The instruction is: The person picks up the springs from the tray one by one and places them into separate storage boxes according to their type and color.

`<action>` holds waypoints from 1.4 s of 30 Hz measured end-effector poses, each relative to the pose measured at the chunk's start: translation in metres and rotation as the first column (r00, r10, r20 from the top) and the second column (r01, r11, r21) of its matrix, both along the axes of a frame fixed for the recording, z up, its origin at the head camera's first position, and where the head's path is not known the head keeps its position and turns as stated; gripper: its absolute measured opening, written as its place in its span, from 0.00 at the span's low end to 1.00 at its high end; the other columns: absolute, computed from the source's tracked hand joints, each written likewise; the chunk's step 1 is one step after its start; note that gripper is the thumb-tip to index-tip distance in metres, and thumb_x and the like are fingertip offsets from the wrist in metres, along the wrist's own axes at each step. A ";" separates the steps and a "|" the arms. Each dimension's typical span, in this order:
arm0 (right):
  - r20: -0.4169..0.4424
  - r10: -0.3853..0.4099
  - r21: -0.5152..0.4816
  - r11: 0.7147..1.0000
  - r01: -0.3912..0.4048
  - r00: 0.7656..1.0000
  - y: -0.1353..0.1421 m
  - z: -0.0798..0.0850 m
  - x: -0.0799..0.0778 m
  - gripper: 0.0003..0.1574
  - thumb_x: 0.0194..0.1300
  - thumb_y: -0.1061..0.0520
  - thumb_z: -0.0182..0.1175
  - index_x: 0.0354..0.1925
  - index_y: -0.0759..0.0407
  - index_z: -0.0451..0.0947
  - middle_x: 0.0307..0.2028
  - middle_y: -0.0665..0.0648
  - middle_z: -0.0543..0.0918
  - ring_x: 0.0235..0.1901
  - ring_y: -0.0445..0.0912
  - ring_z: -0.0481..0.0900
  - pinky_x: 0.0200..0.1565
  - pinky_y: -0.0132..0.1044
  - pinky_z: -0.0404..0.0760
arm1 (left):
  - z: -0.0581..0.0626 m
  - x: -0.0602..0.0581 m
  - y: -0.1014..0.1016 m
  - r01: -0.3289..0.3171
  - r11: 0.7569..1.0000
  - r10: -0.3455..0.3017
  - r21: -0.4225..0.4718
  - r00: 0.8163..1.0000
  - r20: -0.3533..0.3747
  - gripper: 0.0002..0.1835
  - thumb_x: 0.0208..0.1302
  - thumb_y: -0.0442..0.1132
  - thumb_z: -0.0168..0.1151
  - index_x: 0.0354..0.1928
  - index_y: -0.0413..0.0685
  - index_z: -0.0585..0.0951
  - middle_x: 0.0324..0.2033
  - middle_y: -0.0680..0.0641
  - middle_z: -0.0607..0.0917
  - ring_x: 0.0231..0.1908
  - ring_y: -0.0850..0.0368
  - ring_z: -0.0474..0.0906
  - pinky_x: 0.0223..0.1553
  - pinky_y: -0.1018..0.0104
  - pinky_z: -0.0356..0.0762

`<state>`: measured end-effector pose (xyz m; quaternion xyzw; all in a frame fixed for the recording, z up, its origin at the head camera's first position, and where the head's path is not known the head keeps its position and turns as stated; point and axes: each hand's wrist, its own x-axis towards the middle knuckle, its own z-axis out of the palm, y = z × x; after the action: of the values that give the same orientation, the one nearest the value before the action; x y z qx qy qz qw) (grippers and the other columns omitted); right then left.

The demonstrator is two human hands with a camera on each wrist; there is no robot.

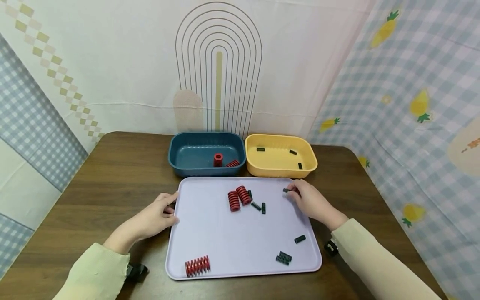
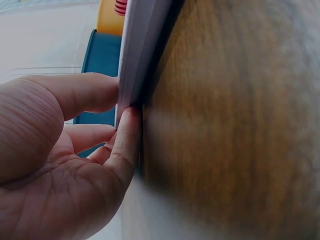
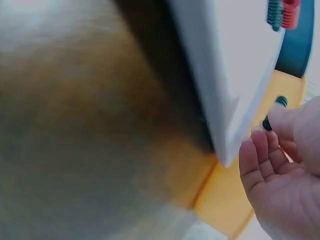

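My right hand (image 1: 312, 201) pinches a small dark green spring (image 3: 282, 101) between thumb and fingers, above the far right corner of the lilac tray (image 1: 232, 239). At the tray's left side, my left hand (image 1: 154, 216) holds the rim, its thumb and a finger on either side of the edge in the left wrist view. Two red springs (image 1: 233, 201) lie near the tray's upper middle, with several small green springs (image 1: 263, 208) beside them. Another red spring (image 1: 197, 266) lies at the near left. More green springs (image 1: 283, 257) lie at the near right.
Behind the tray stands a blue bin (image 1: 187, 171) holding two red springs (image 1: 218, 160). To its right is a yellow bin (image 1: 277, 172) with three small green springs (image 1: 293, 152) inside. All stand on a brown wooden table (image 1: 97, 187), with patterned cloth hanging behind it.
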<state>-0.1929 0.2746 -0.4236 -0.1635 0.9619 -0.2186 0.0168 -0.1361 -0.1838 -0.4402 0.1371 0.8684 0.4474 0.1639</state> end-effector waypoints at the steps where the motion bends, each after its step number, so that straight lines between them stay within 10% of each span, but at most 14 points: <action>1: -0.025 -0.006 -0.010 1.000 0.006 1.000 0.000 0.003 -0.001 0.05 0.70 0.60 0.57 0.42 0.61 0.77 0.39 0.57 0.77 0.39 0.48 0.76 0.41 0.46 0.76 | 0.000 0.000 0.000 0.001 1.000 -0.001 -0.001 1.000 -0.002 0.41 0.61 0.30 0.63 0.73 0.31 0.53 0.59 0.35 0.63 0.48 0.49 0.70 0.41 0.66 0.75; 12: -0.097 -0.115 -0.159 0.982 0.099 0.989 0.008 0.032 -0.025 0.12 0.73 0.57 0.53 0.47 0.64 0.76 0.37 0.59 0.78 0.35 0.50 0.75 0.37 0.45 0.76 | 0.000 0.001 0.000 -0.004 1.000 0.004 0.000 1.000 -0.020 0.41 0.61 0.29 0.63 0.72 0.30 0.53 0.58 0.35 0.64 0.47 0.49 0.71 0.41 0.66 0.75; 42: -0.057 -0.186 -0.182 0.968 0.173 0.981 -0.010 0.020 -0.073 0.15 0.73 0.55 0.52 0.49 0.65 0.76 0.41 0.60 0.78 0.38 0.52 0.74 0.40 0.44 0.74 | 0.002 0.000 0.001 -0.017 1.000 0.017 0.005 1.000 -0.001 0.42 0.61 0.30 0.64 0.72 0.31 0.54 0.58 0.36 0.64 0.47 0.50 0.71 0.41 0.68 0.74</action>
<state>-0.2662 0.2645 -0.4035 -0.0844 0.9496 -0.2973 -0.0531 -0.1357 -0.1832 -0.4384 0.1305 0.8686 0.4506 0.1593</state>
